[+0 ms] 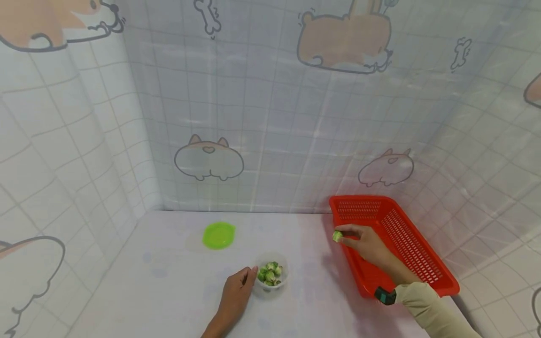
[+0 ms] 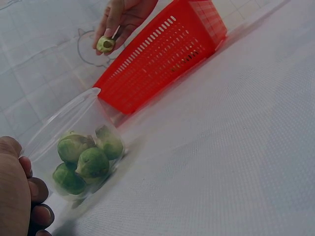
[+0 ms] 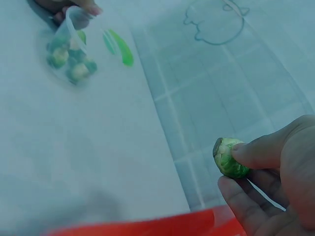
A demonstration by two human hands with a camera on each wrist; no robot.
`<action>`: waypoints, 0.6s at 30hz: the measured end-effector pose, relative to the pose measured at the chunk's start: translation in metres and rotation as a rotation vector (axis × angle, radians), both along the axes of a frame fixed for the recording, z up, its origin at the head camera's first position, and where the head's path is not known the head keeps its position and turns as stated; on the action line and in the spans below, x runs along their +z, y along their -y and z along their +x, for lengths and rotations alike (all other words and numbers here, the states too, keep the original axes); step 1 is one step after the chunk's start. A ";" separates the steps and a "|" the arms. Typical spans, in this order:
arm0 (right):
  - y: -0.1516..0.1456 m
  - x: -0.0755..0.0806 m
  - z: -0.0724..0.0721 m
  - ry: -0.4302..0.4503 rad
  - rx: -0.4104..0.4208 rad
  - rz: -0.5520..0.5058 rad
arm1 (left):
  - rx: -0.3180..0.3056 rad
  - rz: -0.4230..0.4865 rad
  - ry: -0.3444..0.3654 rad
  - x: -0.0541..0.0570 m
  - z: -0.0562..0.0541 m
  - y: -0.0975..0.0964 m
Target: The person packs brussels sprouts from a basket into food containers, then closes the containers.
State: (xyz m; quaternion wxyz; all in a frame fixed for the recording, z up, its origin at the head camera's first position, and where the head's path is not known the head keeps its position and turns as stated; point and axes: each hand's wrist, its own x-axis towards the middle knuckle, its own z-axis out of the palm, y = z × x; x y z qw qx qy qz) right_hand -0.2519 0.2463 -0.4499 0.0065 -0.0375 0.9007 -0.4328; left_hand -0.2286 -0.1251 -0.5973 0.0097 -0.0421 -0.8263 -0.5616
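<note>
- Soft beige sleeve (image 1: 422, 300), creased fabric gathered along the right forearm, with a dark, boxy device (image 1: 385, 295) at the wrist.
- Left hand (image 1: 236, 288), bare, its fingers curled in and its thumb tip and forefinger nipped together on the near-left rim of a tub, leaving barely any gap.
- Clear plastic tub (image 2: 88, 115), round, thin-walled and smooth, with a slightly raised lip; it stands on the tabletop.
- Brussels sprouts (image 1: 270, 273), several of them heaped in the bottom of the tub: small, firm globes of tightly wrapped leaves, green shading to pale yellow.
- Right hand (image 1: 365, 244), thumb and fingertips parted only by the width of the single sprout (image 1: 337, 236) they pinch; that sprout has layered, veined leaves and a blunt cut stem, and is held up near the basket's left rim.
- Red plastic basket (image 1: 359, 210), a rectangular tray with sloping walls pierced by rows of slots and a rolled rim.
- Bright green lid (image 1: 219, 235), flat and rounded with a small tab, lying beyond the tub to the left.
- White tabletop (image 1: 169, 281), covered in a finely grained, woven-looking surface.
- Glossy, translucent sheeting (image 1: 274, 117) behind, rippled, printed with a tile grid and cartoon corgis.
</note>
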 end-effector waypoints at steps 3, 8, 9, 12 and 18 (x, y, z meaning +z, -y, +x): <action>0.006 -0.003 0.000 -0.028 0.048 0.000 | 0.000 -0.002 -0.003 0.000 0.000 0.000; 0.018 -0.004 0.001 -0.023 0.094 -0.039 | -0.005 -0.007 -0.004 0.000 0.000 0.000; 0.020 -0.004 0.001 -0.025 0.098 -0.047 | -0.005 -0.005 -0.004 0.000 0.000 0.000; 0.027 -0.004 0.002 -0.029 0.127 -0.060 | -0.009 0.003 -0.002 0.001 0.000 0.000; 0.038 -0.005 0.003 0.010 0.158 -0.113 | -0.011 0.010 -0.002 0.001 0.001 0.000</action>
